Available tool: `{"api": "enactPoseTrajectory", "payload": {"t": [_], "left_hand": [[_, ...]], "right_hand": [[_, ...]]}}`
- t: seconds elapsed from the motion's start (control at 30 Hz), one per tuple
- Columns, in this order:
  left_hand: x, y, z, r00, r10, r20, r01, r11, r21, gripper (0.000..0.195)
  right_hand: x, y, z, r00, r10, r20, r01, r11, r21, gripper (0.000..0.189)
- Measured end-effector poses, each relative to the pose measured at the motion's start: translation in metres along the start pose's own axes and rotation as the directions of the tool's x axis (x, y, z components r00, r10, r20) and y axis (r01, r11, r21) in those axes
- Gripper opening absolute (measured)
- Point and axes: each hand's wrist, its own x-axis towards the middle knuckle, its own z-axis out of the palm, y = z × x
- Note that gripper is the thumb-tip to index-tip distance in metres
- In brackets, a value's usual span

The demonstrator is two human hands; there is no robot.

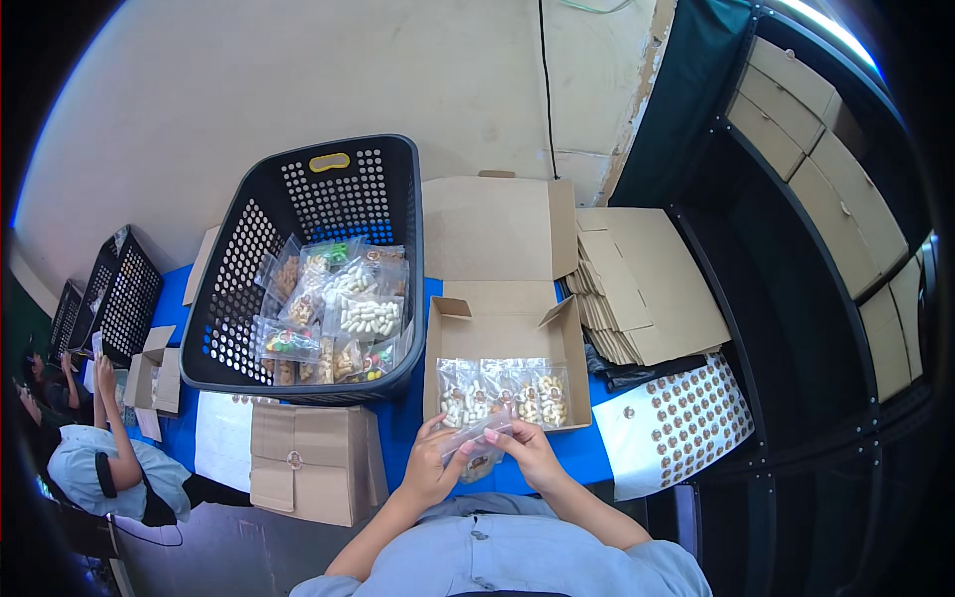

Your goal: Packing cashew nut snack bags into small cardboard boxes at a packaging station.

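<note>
Between my left hand [433, 464] and my right hand [531, 457] is a clear zip bag [477, 466], gripped by its top edge with the thumbs and fingers of both hands. Pale contents show in its lower part; my fingers cover some of it. Just beyond, an open cardboard box [504, 322] stands on the blue table with its lid raised towards the wall. A row of clear bags [501, 388] stands along the box's near side, holding white and pale yellowish pieces and bearing round stickers. My hands are at the box's near edge.
A black perforated basket [373, 389] left of the box holds several filled bags [351, 298]. Flattened cardboard boxes [656, 283] and a sticker sheet [694, 433] lie right. A closed carton [313, 463] stands front left. Another person [119, 470] works farther left. Black shelving [753, 298] stands right.
</note>
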Motion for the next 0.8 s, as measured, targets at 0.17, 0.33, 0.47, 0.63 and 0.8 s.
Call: {"api": "enactPoseTrajectory", "payload": {"t": [0.17, 0.33, 0.47, 0.63, 0.8], "left_hand": [[-0.001, 0.0, 0.001, 0.996, 0.051, 0.073, -0.039, 0.987, -0.153, 0.031], [-0.006, -0.016, 0.009, 0.992, -0.026, 0.127, 0.069, 0.936, -0.346, 0.029], [-0.005, -0.001, 0.023, 0.971, -0.132, 0.199, 0.17, 0.968, -0.186, 0.03], [-0.015, -0.007, 0.039, 0.916, -0.377, 0.137, 0.399, 0.815, -0.421, 0.03], [-0.026, -0.029, 0.053, 0.852, -0.514, 0.102, 0.491, 0.715, -0.497, 0.032]], "right_hand": [[-0.002, -0.003, -0.013, 1.0, -0.007, 0.028, 0.008, 1.0, -0.023, 0.026], [-0.001, 0.003, -0.02, 0.999, 0.026, -0.034, -0.023, 0.995, 0.096, 0.024], [0.002, -0.007, -0.017, 0.998, -0.037, -0.055, 0.049, 0.971, 0.235, 0.029], [0.006, -0.003, 0.001, 0.973, -0.216, -0.086, 0.211, 0.975, -0.063, 0.029], [0.012, 0.021, 0.01, 0.993, -0.088, -0.074, 0.083, 0.994, -0.064, 0.044]]}}
